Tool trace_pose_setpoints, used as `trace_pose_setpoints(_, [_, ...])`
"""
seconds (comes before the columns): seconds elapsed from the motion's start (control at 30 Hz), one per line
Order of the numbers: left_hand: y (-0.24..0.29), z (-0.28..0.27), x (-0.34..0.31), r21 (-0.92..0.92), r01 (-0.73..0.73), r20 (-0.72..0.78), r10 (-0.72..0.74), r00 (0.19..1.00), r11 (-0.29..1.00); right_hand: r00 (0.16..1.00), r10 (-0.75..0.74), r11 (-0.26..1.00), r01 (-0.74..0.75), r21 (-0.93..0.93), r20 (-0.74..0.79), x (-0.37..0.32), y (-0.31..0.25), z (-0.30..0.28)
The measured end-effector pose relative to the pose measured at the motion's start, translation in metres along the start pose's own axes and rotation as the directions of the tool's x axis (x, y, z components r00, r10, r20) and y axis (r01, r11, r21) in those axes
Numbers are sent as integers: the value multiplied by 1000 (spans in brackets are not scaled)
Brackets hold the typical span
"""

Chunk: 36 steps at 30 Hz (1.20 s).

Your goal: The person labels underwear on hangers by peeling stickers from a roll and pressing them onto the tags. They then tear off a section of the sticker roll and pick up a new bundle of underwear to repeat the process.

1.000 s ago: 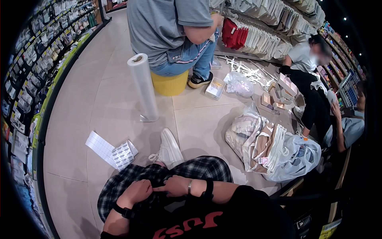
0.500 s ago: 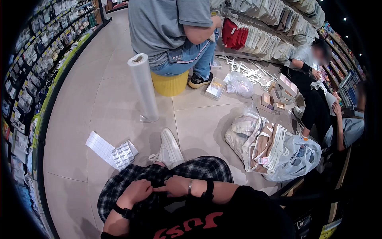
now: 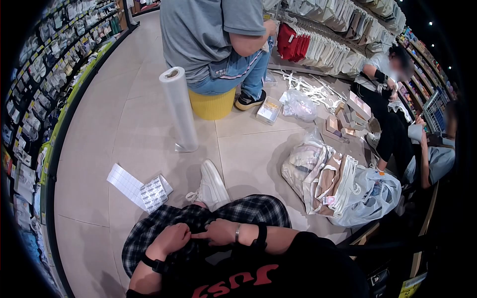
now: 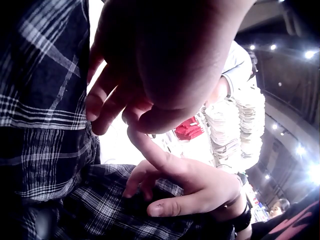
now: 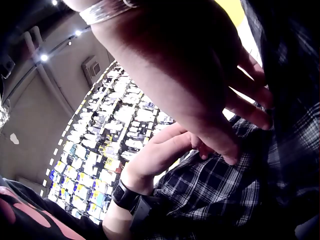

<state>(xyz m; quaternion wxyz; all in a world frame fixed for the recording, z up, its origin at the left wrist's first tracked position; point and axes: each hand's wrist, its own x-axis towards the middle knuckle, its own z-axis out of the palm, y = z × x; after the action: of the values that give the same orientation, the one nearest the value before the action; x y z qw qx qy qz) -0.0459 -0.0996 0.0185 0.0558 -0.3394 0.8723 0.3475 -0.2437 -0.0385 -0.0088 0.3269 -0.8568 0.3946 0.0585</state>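
Both bare hands meet over the lap, on dark plaid trousers (image 3: pixel 263 206). My left hand (image 3: pixel 172 238) lies over the left thigh with relaxed fingers, its thumb and index finger close together. From the right, my right hand (image 3: pixel 218 232) points its index finger at the left hand. In the left wrist view, that index fingertip (image 4: pixel 137 136) touches the left thumb and index tips. The right thumb (image 4: pixel 167 206) lies apart from them. No object shows in either hand. A black strap (image 3: pixel 154 263) circles the left wrist, and a clear band (image 3: pixel 237 232) the right.
A tall plastic-film roll (image 3: pixel 179 111) stands ahead; label sheets (image 3: pixel 155 193) lie near the white shoe (image 3: pixel 212 186). Plastic bags of cloth goods (image 3: pixel 323 174) and open boxes (image 3: pixel 343 121) are rightward. A person sits on a yellow stool (image 3: pixel 211 104); others sit at right. Shelves (image 3: pixel 59 94) line the left.
My hands keep their place on the lap. At the right, the seated person has brought both hands together, and the neighbour's hand with a pale object has shifted.
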Motion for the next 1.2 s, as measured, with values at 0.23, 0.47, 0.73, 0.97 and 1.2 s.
trace_pose_setpoints(0.23, [3, -2, 0, 14, -1, 12, 1, 1000, 1000, 1000, 25, 1000, -25, 4, 11, -1, -3, -2])
trace_pose_setpoints(0.47, [-7, 5, 0, 77, -91, -5, 91, 996, 993, 1000, -12, 1000, 12, -12, -5, 0, 0, 1])
trace_pose_setpoints(0.73, [-5, 4, -1, 61, -87, -27, 89, 996, 994, 1000, -14, 1000, 14, -4, -11, 1, 2, 2])
trace_pose_setpoints(0.97, [1, 0, -1, 35, -55, -17, 56, 998, 998, 1000, -15, 1000, 15, 0, -17, -1, 0, 0])
trace_pose_setpoints(1.2, [-1, 1, -1, 47, -49, -11, 49, 999, 998, 1000, -14, 1000, 14, -1, -20, 0, 1, 2])
